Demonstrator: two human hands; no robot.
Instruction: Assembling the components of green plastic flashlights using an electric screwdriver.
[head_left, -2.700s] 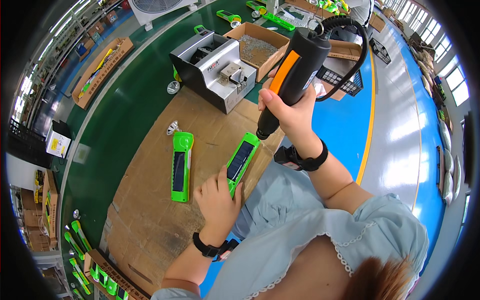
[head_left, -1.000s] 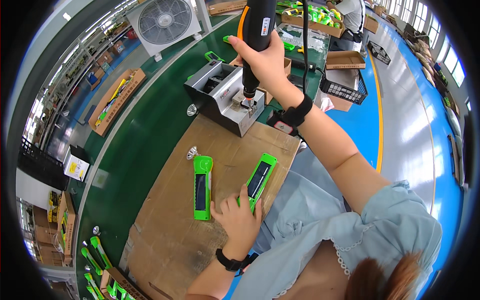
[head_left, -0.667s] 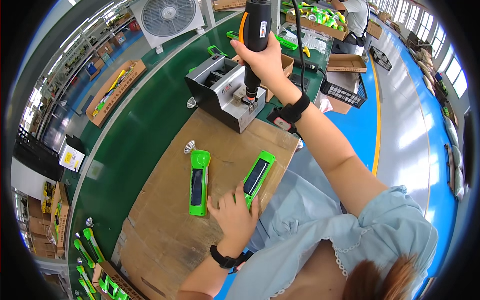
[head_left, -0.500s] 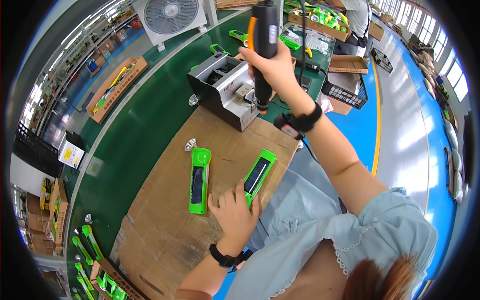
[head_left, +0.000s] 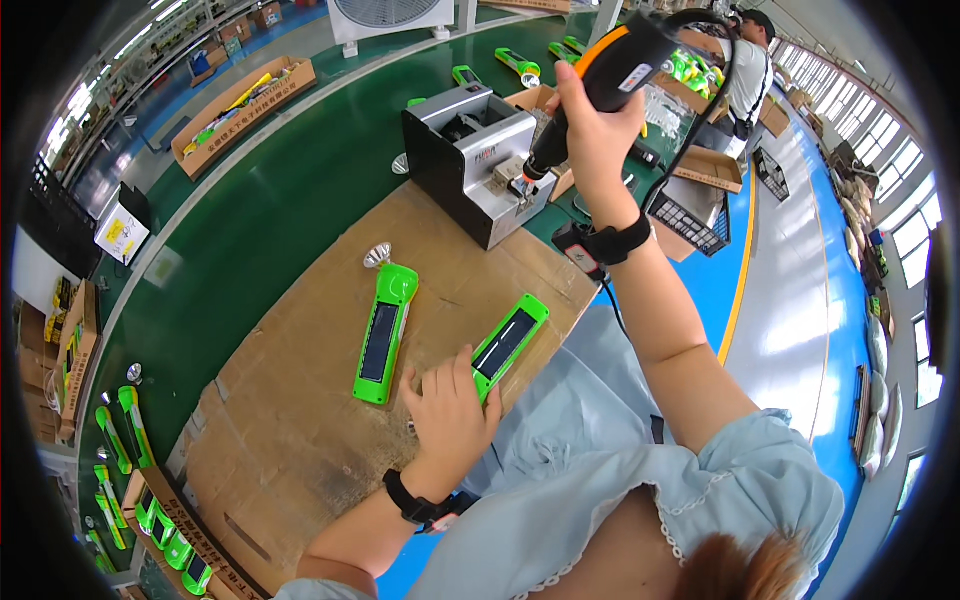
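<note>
My right hand (head_left: 603, 135) is wrapped round a black electric screwdriver (head_left: 610, 75) with an orange stripe. The driver slants down to the left, its tip at the front pick-up spot of a grey and black screw feeder (head_left: 470, 165). Whether a screw is on the tip is too small to tell. My left hand (head_left: 447, 412) grips the near end of a green flashlight shell (head_left: 510, 345) with a dark panel, thumb and forefinger on either side. Left of it lies a second green flashlight body (head_left: 385, 335), a silver reflector (head_left: 377, 255) at its far end.
Brown cardboard (head_left: 290, 370) covers the green table (head_left: 250, 265) under the work. Green flashlight parts fill a carton (head_left: 180, 535) at lower left. A longer carton (head_left: 245, 110) stands far left. Black crates (head_left: 700, 220) and a co-worker (head_left: 748, 85) are at the far right.
The screwdriver has tilted and its tip has come to the feeder's front. My left hand stays on the shell. The view has shifted, so the bench sits differently in it.
</note>
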